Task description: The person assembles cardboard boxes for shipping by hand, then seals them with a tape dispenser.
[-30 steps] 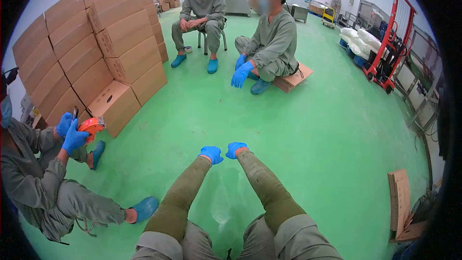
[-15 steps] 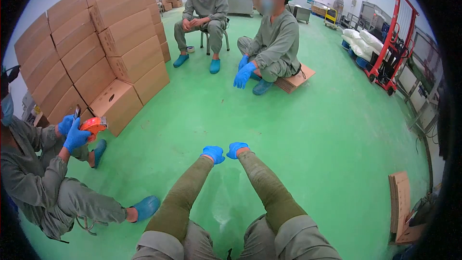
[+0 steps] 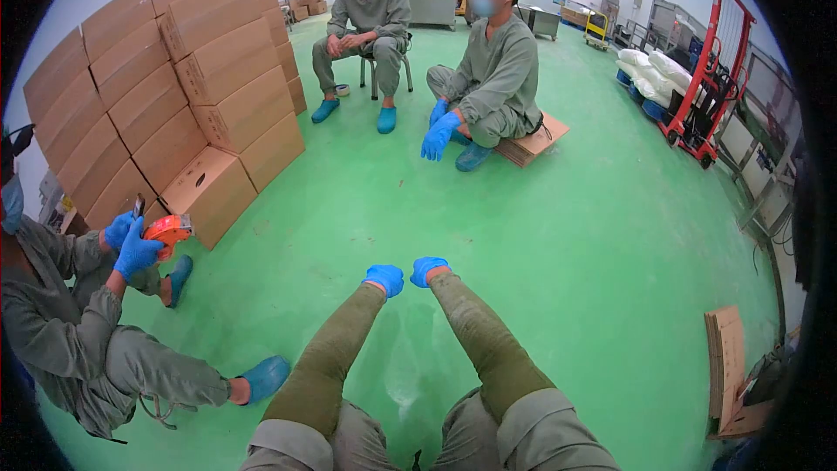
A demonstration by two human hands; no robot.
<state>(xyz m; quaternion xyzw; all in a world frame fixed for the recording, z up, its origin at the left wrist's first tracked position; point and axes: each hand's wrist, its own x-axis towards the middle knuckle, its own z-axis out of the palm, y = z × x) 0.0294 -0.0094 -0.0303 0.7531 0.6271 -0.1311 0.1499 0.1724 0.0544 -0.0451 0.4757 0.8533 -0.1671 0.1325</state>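
Observation:
My left hand (image 3: 384,279), in a blue glove, is curled into a fist out in front of my knees. Beside it my right hand (image 3: 430,270), gloved the same way, is also closed, with a narrow gap between the two. Nothing sticks out of either fist. Both hang over the green floor (image 3: 410,340), and olive sleeves (image 3: 342,353) cover my forearms. The hands touch no object.
At left, a person (image 3: 61,314) holds an orange tape dispenser (image 3: 167,234) and a dark phone-like object (image 3: 139,205). Stacked cartons (image 3: 227,61) stand behind. Ahead, one person sits on a stool, another on flat cardboard (image 3: 539,141). A red lifter (image 3: 711,70) and folded cardboard (image 3: 725,366) are at right.
My view has shifted very slightly. The person on the flat cardboard has turned their head, so a dark device on the front of their cap shows. My hands stay as they were.

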